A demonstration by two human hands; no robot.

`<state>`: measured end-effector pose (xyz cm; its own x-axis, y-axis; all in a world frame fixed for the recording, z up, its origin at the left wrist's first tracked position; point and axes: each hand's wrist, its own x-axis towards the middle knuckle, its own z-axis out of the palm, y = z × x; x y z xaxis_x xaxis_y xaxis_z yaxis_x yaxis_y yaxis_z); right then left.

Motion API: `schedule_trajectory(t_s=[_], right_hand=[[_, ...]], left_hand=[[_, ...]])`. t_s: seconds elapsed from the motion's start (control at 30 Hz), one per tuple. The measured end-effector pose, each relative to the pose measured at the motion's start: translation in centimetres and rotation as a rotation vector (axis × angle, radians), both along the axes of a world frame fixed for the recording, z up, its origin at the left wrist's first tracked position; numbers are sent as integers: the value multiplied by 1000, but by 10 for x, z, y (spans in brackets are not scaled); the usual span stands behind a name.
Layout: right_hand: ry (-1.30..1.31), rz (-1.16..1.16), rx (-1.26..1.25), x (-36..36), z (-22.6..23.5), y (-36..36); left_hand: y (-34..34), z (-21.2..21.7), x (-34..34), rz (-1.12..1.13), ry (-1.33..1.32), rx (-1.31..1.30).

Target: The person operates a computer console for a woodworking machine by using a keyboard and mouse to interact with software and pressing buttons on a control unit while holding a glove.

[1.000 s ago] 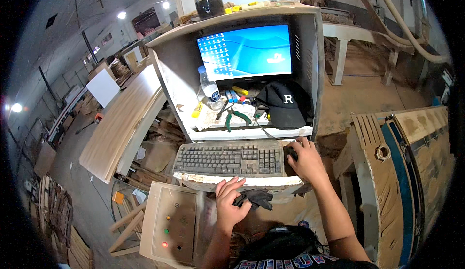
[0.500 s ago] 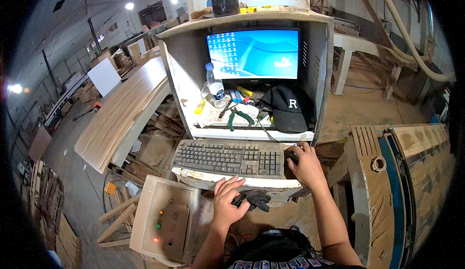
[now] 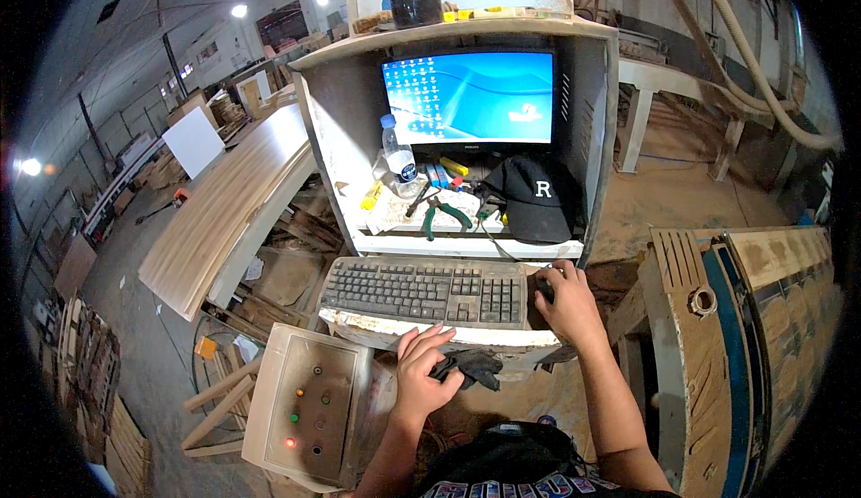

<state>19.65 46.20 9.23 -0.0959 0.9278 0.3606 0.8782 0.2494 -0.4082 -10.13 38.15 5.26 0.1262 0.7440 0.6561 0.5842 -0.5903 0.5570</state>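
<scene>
My right hand (image 3: 570,302) rests curled over a dark computer mouse (image 3: 544,290), just right of a dusty black keyboard (image 3: 426,293). The fingers hide most of the mouse. At the front edge of the keyboard shelf (image 3: 421,330) is my left hand (image 3: 426,374), its fingers loosely bent against the edge. A crumpled black glove (image 3: 475,371) sticks out between its thumb and fingers. Beyond the keyboard, a lit monitor (image 3: 475,99) showing a blue desktop with icons stands inside a cabinet (image 3: 587,130).
In the cabinet are a water bottle (image 3: 398,157), green-handled pliers (image 3: 447,217) and a black cap (image 3: 538,200). A control box (image 3: 305,408) with lit buttons stands at lower left. Stacked boards (image 3: 224,211) lie left, a machine bed (image 3: 708,318) right. A jar of dark liquid (image 3: 415,4) tops the cabinet.
Both hands keep nearly the same places; the right hand shifts very slightly with the mouse. The monitor's picture looks unchanged.
</scene>
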Motion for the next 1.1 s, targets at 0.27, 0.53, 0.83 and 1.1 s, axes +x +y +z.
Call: schedule_trajectory(t_s=[0.27,0.53,0.83,1.1], right_hand=[[-10,-46,-24,-3,3,-2],[-41,-56,-41,-3,3,-3],[-99,-35,-46,-3,1,0],[-129,-40,-58,-2,2,2]], left_hand=[[-1,3,1,6,-2,-9],[-1,1,0,-6,-16,-9],[0,0,0,-6,-6,-15],[0,1,1,-18,-38,-26]])
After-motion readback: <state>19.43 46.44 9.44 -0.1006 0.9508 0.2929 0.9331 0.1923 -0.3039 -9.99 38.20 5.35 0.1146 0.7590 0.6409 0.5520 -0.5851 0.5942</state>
